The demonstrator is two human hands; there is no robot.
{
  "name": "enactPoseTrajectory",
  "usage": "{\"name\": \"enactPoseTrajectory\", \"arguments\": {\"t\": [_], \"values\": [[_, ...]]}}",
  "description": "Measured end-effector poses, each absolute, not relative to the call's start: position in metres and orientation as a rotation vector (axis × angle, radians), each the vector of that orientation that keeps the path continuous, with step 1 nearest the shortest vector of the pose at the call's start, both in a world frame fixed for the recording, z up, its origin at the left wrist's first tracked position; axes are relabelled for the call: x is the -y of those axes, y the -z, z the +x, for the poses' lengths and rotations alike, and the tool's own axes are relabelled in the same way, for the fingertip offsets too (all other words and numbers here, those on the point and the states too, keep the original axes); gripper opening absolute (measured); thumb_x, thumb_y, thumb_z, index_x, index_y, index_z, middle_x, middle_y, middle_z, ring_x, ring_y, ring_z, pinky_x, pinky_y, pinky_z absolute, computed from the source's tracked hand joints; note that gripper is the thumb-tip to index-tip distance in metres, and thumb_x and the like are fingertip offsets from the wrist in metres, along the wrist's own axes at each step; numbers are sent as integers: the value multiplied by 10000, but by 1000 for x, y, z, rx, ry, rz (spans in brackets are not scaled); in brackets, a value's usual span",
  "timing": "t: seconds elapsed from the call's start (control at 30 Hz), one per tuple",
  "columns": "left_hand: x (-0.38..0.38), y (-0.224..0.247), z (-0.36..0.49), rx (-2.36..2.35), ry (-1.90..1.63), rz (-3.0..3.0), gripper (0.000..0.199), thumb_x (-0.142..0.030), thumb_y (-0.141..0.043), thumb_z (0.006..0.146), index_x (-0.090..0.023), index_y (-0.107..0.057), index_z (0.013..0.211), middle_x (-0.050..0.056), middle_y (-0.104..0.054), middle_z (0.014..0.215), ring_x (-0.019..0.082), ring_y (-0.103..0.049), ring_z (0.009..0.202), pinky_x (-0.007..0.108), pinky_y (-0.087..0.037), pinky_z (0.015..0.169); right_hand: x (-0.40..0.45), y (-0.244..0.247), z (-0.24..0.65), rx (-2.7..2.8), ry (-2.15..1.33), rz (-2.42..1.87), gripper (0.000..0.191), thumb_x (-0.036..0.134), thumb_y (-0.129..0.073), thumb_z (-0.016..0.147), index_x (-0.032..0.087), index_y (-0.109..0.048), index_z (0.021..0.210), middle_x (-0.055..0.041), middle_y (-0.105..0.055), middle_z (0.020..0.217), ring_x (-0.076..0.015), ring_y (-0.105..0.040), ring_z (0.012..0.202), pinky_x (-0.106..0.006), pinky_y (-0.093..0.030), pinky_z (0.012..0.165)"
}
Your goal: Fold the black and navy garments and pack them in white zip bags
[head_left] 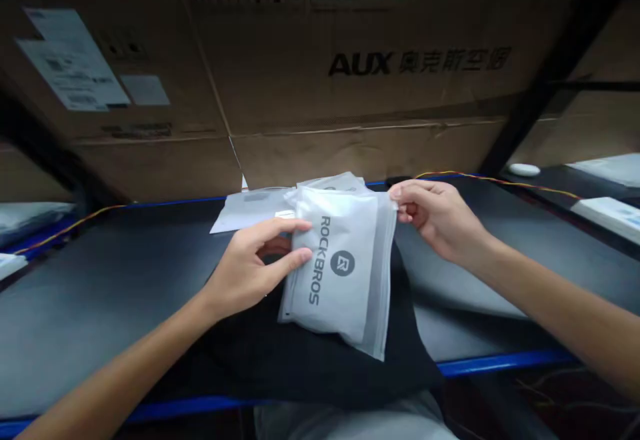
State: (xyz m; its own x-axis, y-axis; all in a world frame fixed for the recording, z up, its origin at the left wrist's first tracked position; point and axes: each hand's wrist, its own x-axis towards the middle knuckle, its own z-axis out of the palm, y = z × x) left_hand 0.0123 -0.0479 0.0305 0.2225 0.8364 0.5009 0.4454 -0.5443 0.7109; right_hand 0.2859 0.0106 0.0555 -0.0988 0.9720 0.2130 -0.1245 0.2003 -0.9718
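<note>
A frosted plastic zip bag point(345, 293) printed "ROCKBROS" with a round logo lies tilted in the middle, with something pale and flat inside. My left hand point(255, 260) grips its left side, thumb and index fingertip on the front and the other fingers partly hidden at the edge. At the top right corner, by the end of the zip strip, my right hand point(433, 213) pinches the bag between thumb and fingers. Under the bag a black cloth point(300, 367) spreads over the table's front edge. Behind it lie more frosted bags point(250, 207).
Large cardboard boxes point(350, 100) marked "AUX" stand behind the dark table point(125, 280), between black posts point(555, 60). A blue edge point(505, 362) runs along the front. Red-yellow wires point(500, 180) cross the back. White boxes point(610, 217) and a white oval object point(524, 169) sit right.
</note>
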Motion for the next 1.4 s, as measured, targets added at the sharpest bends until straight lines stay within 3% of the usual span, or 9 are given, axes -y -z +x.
{"name": "enactPoseTrajectory", "arguments": {"t": [0.27, 0.53, 0.8, 0.93, 1.13, 1.4], "values": [[48, -31, 14, -1211, -1264, 2098, 304, -344, -781, 817, -219, -743, 1092, 32, -779, 1018, 176, -758, 783, 262, -654, 727, -7, -51, 287, 1524, -882, -869, 107, 280, -754, 758, 198, -696, 724, 27, -622, 572, -103, -531, 452, -250, -419, 461], [50, -32, 14, -1219, -1287, 2075, 290, -343, -780, 812, -207, -744, 1066, 37, -782, 1021, 175, -758, 757, 257, -655, 701, -9, -51, 285, 1527, -857, -871, 125, 313, -792, 737, 221, -716, 774, 4, -680, 688, -141, -607, 618, -262, -482, 558], [50, -31, 15, -1220, -1300, 2066, 295, -357, -777, 809, -214, -751, 1066, 48, -782, 1021, 182, -756, 757, 267, -657, 698, -6, -50, 285, 1581, -864, -907, 237, 401, -787, 777, 209, -649, 806, 48, -601, 544, -94, -488, 397, -245, -388, 407], [51, -32, 15, -1234, -1308, 2071, 286, -333, -777, 808, -203, -751, 1062, 43, -781, 989, 161, -746, 713, 249, -652, 677, -4, -48, 284, 1609, -871, -918, 261, 430, -764, 808, 222, -625, 883, 40, -639, 538, -127, -548, 408, -257, -433, 415], [51, -31, 16, -1209, -1347, 2033, 285, -312, -785, 803, -197, -750, 1061, 41, -779, 994, 154, -746, 717, 231, -647, 662, -11, -47, 284, 1505, -993, -859, 267, 336, -862, 683, 210, -704, 857, 16, -689, 663, -124, -618, 599, -238, -476, 552], [56, -30, 21, -1200, -1435, 1953, 287, -326, -793, 793, -190, -755, 1043, 45, -773, 946, 147, -731, 644, 211, -631, 565, -12, -41, 277, 1229, -1313, -847, 277, 385, -902, 608, 223, -716, 733, 17, -684, 704, -114, -619, 612, -248, -530, 610]]}}
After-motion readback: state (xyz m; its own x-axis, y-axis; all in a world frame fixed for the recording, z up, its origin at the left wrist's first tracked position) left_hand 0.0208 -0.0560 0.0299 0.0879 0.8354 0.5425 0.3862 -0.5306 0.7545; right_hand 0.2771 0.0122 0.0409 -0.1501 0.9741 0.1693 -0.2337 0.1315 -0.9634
